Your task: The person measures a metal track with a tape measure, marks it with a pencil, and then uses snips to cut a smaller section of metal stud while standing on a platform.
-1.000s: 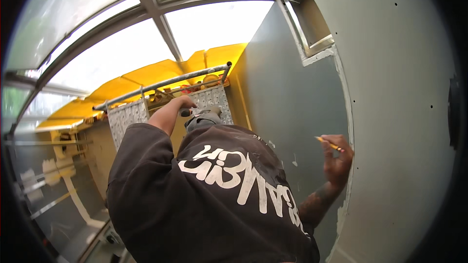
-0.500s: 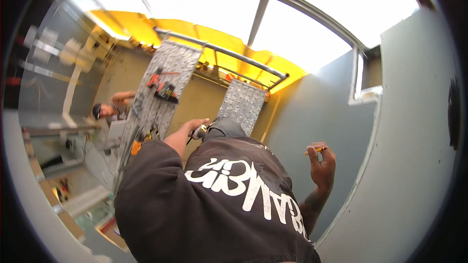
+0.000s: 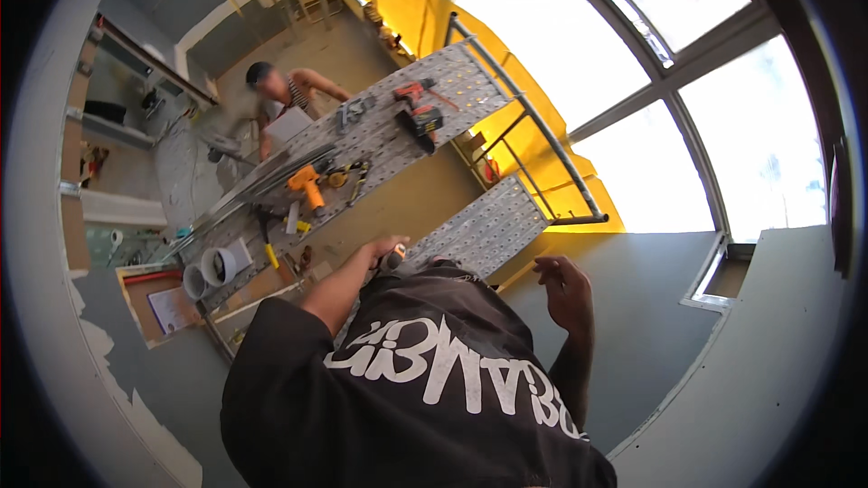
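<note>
I am holding a small orange-and-black tool (image 3: 395,258) in my left fingers (image 3: 389,242), which are curling around it. My right fingers (image 3: 550,267) are bending loosely, well apart from it; I cannot tell whether they are pinching anything. Beyond and between both hands a metal plank (image 3: 493,224) is stretching; farther out from the left fingers, a red drill (image 3: 418,113) is lying on another plank (image 3: 470,76).

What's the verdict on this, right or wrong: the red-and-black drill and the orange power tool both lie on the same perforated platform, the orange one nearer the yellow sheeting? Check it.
Wrong on one point: the head view shows the red-and-black drill nearer the yellow sheeting, not the orange power tool. Both do lie on the same perforated platform.
</note>
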Demonstrator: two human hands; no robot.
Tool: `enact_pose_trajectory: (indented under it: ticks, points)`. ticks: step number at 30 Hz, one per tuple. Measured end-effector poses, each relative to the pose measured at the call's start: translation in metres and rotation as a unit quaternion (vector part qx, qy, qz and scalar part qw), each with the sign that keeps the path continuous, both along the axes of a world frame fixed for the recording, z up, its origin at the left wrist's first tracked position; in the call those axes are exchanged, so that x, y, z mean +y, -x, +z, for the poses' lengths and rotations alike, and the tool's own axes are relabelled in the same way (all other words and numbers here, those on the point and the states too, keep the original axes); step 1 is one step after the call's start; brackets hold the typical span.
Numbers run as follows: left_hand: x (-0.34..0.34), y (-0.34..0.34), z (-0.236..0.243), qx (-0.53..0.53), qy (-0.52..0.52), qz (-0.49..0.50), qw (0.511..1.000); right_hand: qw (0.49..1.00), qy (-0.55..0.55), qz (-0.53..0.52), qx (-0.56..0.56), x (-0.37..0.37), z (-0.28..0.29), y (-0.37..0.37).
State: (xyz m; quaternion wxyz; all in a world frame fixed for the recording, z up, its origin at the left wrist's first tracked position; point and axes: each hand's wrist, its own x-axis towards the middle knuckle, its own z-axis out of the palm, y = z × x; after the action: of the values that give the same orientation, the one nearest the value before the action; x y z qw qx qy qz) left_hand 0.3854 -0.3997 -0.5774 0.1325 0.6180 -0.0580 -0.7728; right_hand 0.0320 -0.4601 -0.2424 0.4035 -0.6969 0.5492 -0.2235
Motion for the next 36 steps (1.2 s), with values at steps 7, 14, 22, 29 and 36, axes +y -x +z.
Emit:
enact_pose_trajectory:
  ticks: [7,14,22,29,36]
  points:
    - [0.044,-0.032,0.082,0.093,0.191,0.357,0.909,0.975,-0.045,0.212,0.046,0.032,-0.095,-0.167]
    - [0.093,-0.051,0.147,0.023,0.36,0.371,0.856,0.962,-0.179,0.205,-0.003,0.071,-0.14,-0.242]
    - [0.3,-0.139,-0.015,-0.421,0.121,-0.061,0.897,0.9,-0.142,0.405,0.082,0.039,-0.156,-0.272]
    - [0.587,-0.063,-0.029,-0.339,0.071,-0.096,0.933,0.89,-0.124,0.434,0.063,0.007,-0.17,-0.293]
    - [0.569,0.065,0.062,-0.292,-0.05,-0.069,0.953,0.889,-0.124,0.441,0.022,-0.008,-0.204,-0.305]
